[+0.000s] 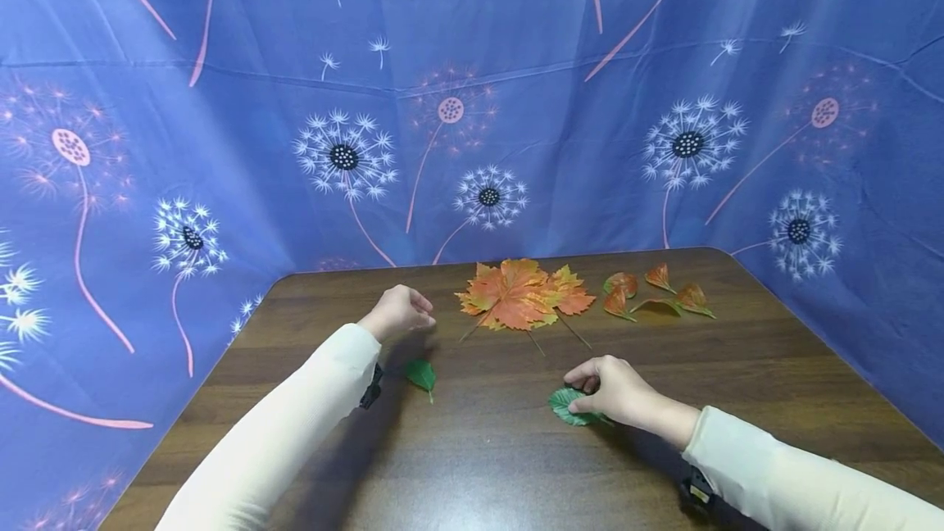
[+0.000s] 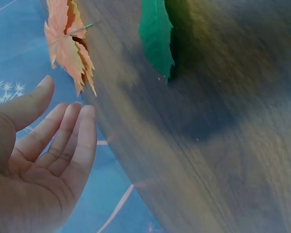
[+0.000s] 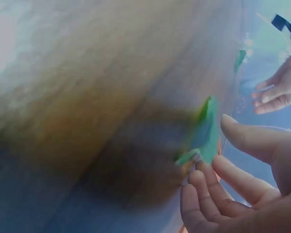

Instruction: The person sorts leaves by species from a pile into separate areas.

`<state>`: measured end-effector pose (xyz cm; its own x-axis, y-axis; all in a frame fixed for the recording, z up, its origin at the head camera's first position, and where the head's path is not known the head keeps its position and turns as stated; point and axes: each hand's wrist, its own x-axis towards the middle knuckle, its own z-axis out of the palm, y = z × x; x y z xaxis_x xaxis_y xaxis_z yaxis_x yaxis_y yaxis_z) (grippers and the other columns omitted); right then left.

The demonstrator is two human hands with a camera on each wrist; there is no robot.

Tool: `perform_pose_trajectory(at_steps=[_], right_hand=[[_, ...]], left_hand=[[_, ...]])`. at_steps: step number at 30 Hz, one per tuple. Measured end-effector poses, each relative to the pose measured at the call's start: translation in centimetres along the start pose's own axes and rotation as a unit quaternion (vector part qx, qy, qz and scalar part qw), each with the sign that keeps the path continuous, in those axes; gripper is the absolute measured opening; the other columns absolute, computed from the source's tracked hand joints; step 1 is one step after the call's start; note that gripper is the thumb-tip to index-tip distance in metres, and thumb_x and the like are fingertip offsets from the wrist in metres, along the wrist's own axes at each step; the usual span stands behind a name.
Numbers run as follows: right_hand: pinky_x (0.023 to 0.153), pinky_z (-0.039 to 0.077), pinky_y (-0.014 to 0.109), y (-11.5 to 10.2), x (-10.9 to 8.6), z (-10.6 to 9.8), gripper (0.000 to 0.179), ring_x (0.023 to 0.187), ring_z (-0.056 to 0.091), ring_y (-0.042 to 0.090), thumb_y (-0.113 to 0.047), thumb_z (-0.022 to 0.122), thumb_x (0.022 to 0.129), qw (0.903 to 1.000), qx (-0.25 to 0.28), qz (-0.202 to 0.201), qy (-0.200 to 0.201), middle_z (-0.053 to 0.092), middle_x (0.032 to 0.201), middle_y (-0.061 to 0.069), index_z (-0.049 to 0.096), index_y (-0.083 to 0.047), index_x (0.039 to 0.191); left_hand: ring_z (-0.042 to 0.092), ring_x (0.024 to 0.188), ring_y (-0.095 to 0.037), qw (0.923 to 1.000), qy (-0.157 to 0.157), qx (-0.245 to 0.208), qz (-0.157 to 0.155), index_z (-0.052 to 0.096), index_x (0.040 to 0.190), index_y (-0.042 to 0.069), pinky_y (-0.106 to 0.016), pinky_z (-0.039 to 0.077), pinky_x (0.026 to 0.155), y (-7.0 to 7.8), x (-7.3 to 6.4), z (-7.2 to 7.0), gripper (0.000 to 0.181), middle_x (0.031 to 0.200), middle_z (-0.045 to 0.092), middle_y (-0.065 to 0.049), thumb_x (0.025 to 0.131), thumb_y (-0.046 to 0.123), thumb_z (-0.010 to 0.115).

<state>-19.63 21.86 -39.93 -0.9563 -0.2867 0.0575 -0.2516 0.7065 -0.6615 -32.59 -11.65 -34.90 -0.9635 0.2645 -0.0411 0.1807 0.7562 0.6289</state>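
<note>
My right hand (image 1: pixel 615 390) curls thumb and fingers at a ribbed green leaf (image 1: pixel 564 406) close over the brown table (image 1: pixel 487 465). In the right wrist view, this leaf (image 3: pixel 211 136) shows between the thumb and fingertips. My left hand (image 1: pixel 401 311) holds nothing; its palm and loosely bent fingers show in the left wrist view. Just nearer than that hand lies a smaller green leaf (image 1: pixel 421 376), its stem toward me. Orange maple leaves (image 1: pixel 516 293) overlap in a cluster at the back middle, to the right of the left hand.
Several small red-orange leaves (image 1: pixel 659 275) lie spread at the back right of the table, some with green stems. A blue cloth (image 1: pixel 472 154) printed with dandelions hangs behind the table and along its sides. Dark bands (image 1: pixel 372 388) sit on both wrists.
</note>
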Motion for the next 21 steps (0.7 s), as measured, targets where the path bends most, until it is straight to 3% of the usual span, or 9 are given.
perform_pose_trajectory(at_steps=[8,13,21], right_hand=[[0.064,0.048,0.023,-0.5,-0.1,-0.4,0.032,0.078,0.056,0.014,-0.006,0.083,0.073,0.9981,0.045,0.025,-0.033,0.068,0.086,0.005,0.072,0.002,0.102],[0.062,0.046,0.021,-0.5,-0.1,-0.3,0.028,0.076,0.054,0.016,-0.001,0.081,0.072,0.9955,0.072,0.046,-0.04,0.064,0.081,0.005,0.072,0.002,0.098],[0.062,0.047,0.024,-0.2,0.3,-0.2,0.022,0.076,0.055,0.015,0.001,0.08,0.073,0.9924,0.088,0.075,-0.042,0.062,0.079,0.004,0.071,0.003,0.093]], left_hand=[[0.069,0.092,-0.027,0.9991,0.014,0.033,0.023,0.07,0.104,-0.005,-0.037,0.055,0.082,-0.7,-1.4,-0.7,0.026,0.098,0.073,-0.017,0.081,0.007,0.076],[0.068,0.093,-0.027,0.9978,-0.006,0.047,0.046,0.069,0.107,-0.005,-0.037,0.055,0.083,-1.3,-2.1,-0.7,0.03,0.102,0.072,-0.019,0.08,0.005,0.077],[0.068,0.094,-0.025,0.9955,-0.06,0.031,0.066,0.069,0.11,-0.003,-0.034,0.055,0.081,-2.1,-3.1,-0.2,0.034,0.104,0.07,-0.017,0.078,0.002,0.078]])
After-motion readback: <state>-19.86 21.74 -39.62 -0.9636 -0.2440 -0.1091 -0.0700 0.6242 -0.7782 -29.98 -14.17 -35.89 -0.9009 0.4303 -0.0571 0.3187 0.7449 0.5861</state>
